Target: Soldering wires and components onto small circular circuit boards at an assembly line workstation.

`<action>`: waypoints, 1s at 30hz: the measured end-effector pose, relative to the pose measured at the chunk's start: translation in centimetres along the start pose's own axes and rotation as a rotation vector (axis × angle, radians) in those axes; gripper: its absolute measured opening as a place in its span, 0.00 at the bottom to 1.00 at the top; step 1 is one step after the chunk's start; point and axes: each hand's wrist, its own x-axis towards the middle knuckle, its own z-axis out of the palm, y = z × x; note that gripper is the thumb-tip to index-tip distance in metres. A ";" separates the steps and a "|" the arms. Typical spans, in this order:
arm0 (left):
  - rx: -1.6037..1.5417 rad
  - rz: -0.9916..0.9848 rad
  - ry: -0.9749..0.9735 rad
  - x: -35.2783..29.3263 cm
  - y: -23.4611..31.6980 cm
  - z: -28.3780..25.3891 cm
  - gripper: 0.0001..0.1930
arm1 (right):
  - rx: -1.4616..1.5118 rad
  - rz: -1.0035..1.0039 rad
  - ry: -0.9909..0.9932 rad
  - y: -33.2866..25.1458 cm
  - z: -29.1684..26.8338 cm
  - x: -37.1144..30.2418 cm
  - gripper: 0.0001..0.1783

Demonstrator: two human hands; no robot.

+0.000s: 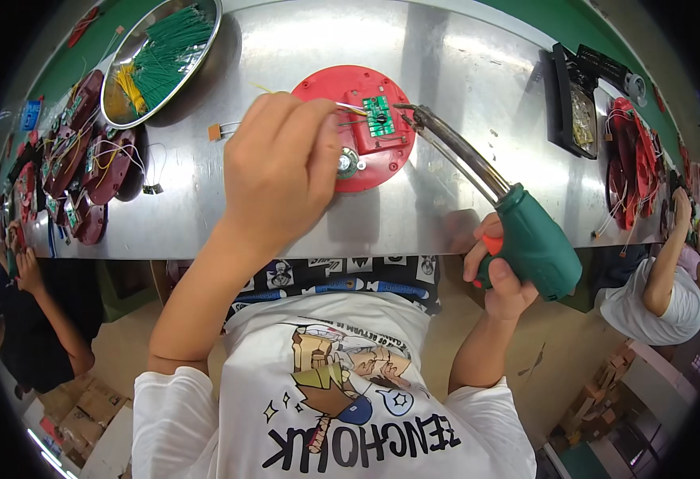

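Observation:
A round red plastic housing (pixel 312 85) lies on the metal table in front of me, with a small green circuit board (pixel 379 118) set in its middle. A round silver speaker (pixel 347 164) sits in the housing's lower part. My left hand (pixel 282 160) is closed over the housing's left side, its fingertips pinching a thin wire (pixel 350 106) that runs to the board. My right hand (pixel 498 275) grips a green soldering gun (pixel 537 239) by its handle, near a red trigger. The gun's tip points at the board's right edge; contact cannot be made out.
A metal bowl (pixel 114 120) of green and yellow wires stands at the far left. Piles of wired red housings (pixel 98 172) lie left, and more red housings (pixel 629 160) lie right. A black tray (pixel 561 104) stands back right. Co-workers' arms (pixel 665 267) show on both sides.

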 end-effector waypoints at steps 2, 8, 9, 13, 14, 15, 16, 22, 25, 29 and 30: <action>0.040 -0.035 0.145 -0.2 -0.2 -0.3 0.08 | 0.011 0.001 -0.001 0.0 0.1 0.0 0.26; 0.055 0.164 0.277 0.0 0.1 -0.8 0.15 | 0.004 -0.038 -0.022 0.2 -0.1 0.0 0.28; 0.055 0.163 0.275 0.0 0.1 -0.8 0.15 | 0.009 -0.040 -0.024 0.1 0.0 0.0 0.28; 0.008 0.193 0.112 -0.3 0.2 -0.1 0.15 | 0.022 -0.036 -0.056 0.2 0.0 0.1 0.29; 0.006 0.177 0.048 -0.4 0.1 0.2 0.14 | 0.021 -0.033 -0.057 0.2 -0.1 0.1 0.29; 0.017 0.170 0.054 -0.2 0.1 0.5 0.13 | 0.009 -0.030 -0.064 0.2 -0.1 0.1 0.29; 0.016 0.167 0.051 -0.2 0.1 0.5 0.13 | -0.002 -0.027 -0.069 0.2 -0.2 0.1 0.29; 0.030 0.176 0.015 -0.3 -0.1 0.6 0.12 | -0.017 -0.064 -0.094 0.4 -0.1 0.1 0.27; 0.034 0.186 0.019 -0.3 -0.3 0.7 0.11 | -0.089 -0.076 -0.107 0.3 0.0 0.3 0.26; 0.018 0.190 0.033 -0.3 -0.4 0.8 0.10 | -0.030 -0.002 -0.083 -0.1 -0.3 -0.2 0.25; 0.012 0.189 0.032 -0.3 -0.4 0.8 0.10 | 0.002 0.039 -0.061 -0.2 -0.3 -0.2 0.25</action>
